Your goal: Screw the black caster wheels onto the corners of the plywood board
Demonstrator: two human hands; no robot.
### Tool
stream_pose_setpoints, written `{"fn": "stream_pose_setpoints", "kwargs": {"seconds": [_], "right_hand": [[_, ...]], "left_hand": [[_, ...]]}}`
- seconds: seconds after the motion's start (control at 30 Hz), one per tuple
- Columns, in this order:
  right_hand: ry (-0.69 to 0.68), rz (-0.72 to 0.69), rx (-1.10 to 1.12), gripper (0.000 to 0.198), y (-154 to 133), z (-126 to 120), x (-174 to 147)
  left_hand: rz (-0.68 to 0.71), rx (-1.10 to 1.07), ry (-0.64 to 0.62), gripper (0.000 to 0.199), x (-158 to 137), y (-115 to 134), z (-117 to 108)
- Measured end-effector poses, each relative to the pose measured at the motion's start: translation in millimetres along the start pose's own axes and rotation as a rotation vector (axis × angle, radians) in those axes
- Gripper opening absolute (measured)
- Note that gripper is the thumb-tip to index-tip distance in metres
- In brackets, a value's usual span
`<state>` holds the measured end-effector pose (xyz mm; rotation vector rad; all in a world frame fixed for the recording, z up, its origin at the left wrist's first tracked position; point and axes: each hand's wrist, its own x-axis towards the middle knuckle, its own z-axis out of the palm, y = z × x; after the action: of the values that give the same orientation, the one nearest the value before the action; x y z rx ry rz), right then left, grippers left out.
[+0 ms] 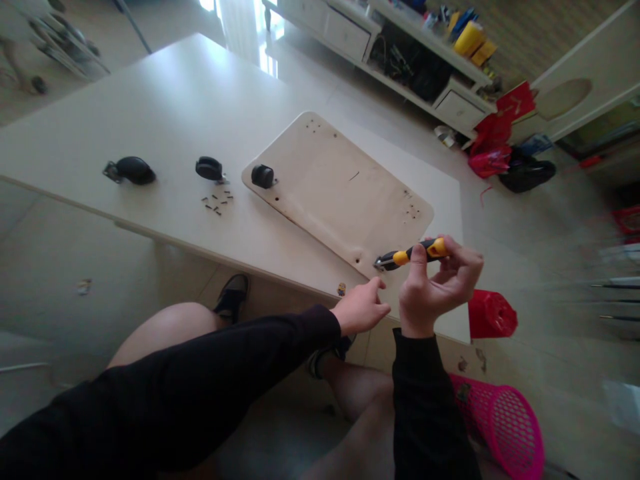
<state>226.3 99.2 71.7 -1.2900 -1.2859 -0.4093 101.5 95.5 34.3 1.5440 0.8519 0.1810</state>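
My right hand (440,283) is wrapped round the handle of a yellow and black screwdriver (400,258). Its shaft points left to the metal plate of a black caster wheel (390,261) at the near right corner of a pale board (330,187). Just below that corner is my left hand (361,308), fingers apart and holding nothing I can see; whether it touches the board is unclear. Another caster (263,176) stands on the board's left corner. Two loose casters, one nearer (211,168) and one farther left (134,171), lie beside several small screws (217,202).
The board rests on a long white table (165,127). A red container (493,315) stands off the table's right end, with a pink mesh basket (515,427) below. Beyond is a white cabinet (345,33). Red and black bags (525,170) lie on the floor.
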Motion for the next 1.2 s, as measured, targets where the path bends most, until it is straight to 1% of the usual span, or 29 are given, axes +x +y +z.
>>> {"fn": "stream_pose_setpoints", "kwargs": {"seconds": [0.07,0.13,0.2,0.3,0.37,0.57,0.63,0.77,0.87,1.03,1.1,1.2], "right_hand": [[0.02,-0.017,-0.052,0.031,0,0,0],[0.022,-0.031,-0.079,0.027,0,0,0],[-0.007,-0.047,-0.03,0.019,-2,1,-1],[-0.052,-0.063,0.104,0.023,-4,3,-2],[-0.058,-0.063,0.129,0.023,-6,3,-2],[-0.052,-0.031,0.104,0.017,-9,3,-1],[-0.04,-0.044,0.111,0.017,-9,2,-1],[-0.007,-0.073,0.056,0.015,-8,-1,-2],[-0.014,-0.065,0.039,0.016,-6,-3,-4],[-0.097,-0.057,0.037,0.026,-4,-5,-7],[-0.072,-0.056,0.038,0.026,-7,-4,-5],[0.084,-0.062,0.069,0.02,-17,-1,4]], "left_hand": [[0.004,0.004,-0.001,0.047,-1,0,-1],[0.007,0.008,0.002,0.046,0,-1,-1],[0.005,0.007,0.004,0.047,0,-2,0],[0.001,0.005,0.007,0.047,1,-3,1],[0.001,0.005,0.007,0.047,1,-3,1],[-0.005,-0.004,0.006,0.046,-1,0,-3],[-0.003,-0.001,0.011,0.046,-2,0,-4],[0.004,0.0,0.016,0.046,-2,-1,-6],[-0.005,0.013,0.016,0.045,-4,1,-8],[-0.007,0.017,0.018,0.047,-6,2,-12],[-0.011,0.01,0.026,0.046,-6,1,-13],[-0.02,-0.008,0.042,0.043,-5,-4,-15]]}}
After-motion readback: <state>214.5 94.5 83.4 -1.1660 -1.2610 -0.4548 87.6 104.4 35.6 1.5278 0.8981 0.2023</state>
